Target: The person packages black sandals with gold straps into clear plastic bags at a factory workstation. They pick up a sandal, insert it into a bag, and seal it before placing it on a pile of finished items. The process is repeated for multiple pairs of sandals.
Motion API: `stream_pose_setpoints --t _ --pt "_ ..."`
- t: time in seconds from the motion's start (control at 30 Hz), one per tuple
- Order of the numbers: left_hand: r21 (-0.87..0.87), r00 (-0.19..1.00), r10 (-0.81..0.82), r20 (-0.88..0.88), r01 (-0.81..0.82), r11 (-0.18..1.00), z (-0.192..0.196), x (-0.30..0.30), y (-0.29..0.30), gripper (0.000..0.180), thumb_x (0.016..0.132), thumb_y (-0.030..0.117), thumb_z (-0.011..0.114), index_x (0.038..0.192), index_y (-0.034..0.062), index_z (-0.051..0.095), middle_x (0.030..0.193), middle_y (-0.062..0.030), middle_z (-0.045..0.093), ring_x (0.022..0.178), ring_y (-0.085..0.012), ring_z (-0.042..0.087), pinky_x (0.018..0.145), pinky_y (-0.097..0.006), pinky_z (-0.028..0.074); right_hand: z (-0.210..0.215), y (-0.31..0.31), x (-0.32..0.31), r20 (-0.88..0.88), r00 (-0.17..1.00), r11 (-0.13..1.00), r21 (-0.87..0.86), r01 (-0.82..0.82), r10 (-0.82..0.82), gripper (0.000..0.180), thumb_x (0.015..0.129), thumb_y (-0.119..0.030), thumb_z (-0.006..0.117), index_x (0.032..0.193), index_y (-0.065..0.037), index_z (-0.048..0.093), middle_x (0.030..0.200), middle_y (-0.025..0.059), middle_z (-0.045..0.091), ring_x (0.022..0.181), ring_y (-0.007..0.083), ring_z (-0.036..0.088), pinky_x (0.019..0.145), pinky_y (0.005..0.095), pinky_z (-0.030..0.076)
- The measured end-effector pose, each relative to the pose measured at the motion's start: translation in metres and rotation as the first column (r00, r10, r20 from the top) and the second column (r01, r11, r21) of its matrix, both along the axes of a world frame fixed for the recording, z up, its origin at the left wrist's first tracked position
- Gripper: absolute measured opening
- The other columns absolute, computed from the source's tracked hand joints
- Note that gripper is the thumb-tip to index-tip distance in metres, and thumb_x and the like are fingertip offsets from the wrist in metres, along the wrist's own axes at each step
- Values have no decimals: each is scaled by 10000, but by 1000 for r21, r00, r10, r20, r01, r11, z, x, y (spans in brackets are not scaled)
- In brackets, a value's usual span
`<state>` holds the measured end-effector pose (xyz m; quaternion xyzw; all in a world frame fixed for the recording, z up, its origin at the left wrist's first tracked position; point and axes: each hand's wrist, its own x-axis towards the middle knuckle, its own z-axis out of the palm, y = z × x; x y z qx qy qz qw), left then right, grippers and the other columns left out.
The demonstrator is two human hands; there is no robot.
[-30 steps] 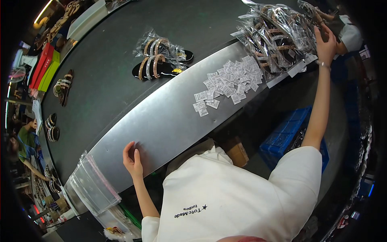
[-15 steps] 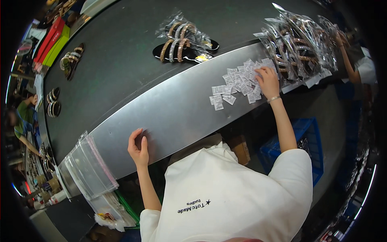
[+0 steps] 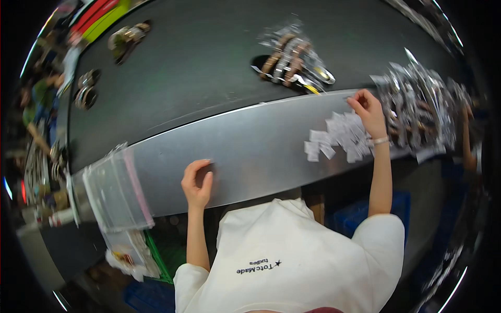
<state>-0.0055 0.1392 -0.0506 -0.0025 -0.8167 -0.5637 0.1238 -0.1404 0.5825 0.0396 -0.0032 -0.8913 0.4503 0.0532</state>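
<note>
Over the metal ledge (image 3: pixel 245 151), my left hand (image 3: pixel 197 185) hovers with curved fingers apart from the thumb and nothing between them. My right hand (image 3: pixel 369 115) is raised at the right end of the ledge, thumb and forefinger pinched together; a small edge shows at the fingertips, too blurred to name. Just below that hand lies a loose pile of small white printed sachets (image 3: pixel 342 136). Ahead of it, a pair of strappy sandals (image 3: pixel 287 62) with glittering bands, partly wrapped in clear plastic, rests on the dark belt (image 3: pixel 209 68).
Several bagged sandals (image 3: pixel 417 115) stand packed together right of the sachets. Clear plastic bags (image 3: pixel 115 193) lie at the ledge's left end. More sandals (image 3: pixel 128 41) sit on the belt's far left, near a red and green box (image 3: pixel 102 18). Blue crates (image 3: pixel 365 214) are below the ledge.
My right hand has lifted off the sachet pile and moved toward the belt, fingers now pinched. My left hand stays over the ledge. The whole view has turned, blurring things.
</note>
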Motion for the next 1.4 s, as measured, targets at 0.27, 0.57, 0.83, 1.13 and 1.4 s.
stream_pose_setpoints --t 0.27,0.57,0.83,1.13,1.4 --pt "143 999 9 52 -16 990 5 3 -8 198 773 65 623 968 38 637 1003 -87 639 961 -214 593 854 -312 452 -6 -125 -17 216 828 852 -45 -521 517 176 786 -101 679 751 -46 516 610 -27 515 560 44 456 527 198 365" --pt "-139 997 -54 -64 44 989 57 -112 -123 234 815 113 601 1024 9 619 1073 -101 621 1046 -209 575 927 -342 421 -35 -85 41 499 849 965 86 -247 173 211 675 -60 744 733 -14 546 610 4 508 579 80 455 530 240 375" --pt "-529 962 269 -45 -251 811 2 -347 -264 529 698 236 670 1190 97 535 1263 -214 451 1215 -348 411 1008 -402 371 -32 -182 60 218 966 987 -116 -112 136 415 587 -77 760 949 -47 559 891 56 492 828 200 457 758 307 377" --pt "-649 910 414 30 -297 700 -24 -484 -281 816 570 453 800 1303 363 454 1252 -206 449 1196 -373 400 1022 -429 333 -61 -208 61 49 921 910 -183 -373 388 365 680 -133 792 977 -23 612 979 130 596 942 260 571 816 373 465" --pt "-640 933 335 -133 -339 690 0 -431 -214 368 732 335 712 1075 245 613 1033 -234 496 1040 -396 438 906 -444 417 -57 -210 62 30 931 925 -134 -357 363 311 677 -41 765 948 -38 611 951 110 591 874 215 576 771 334 472"
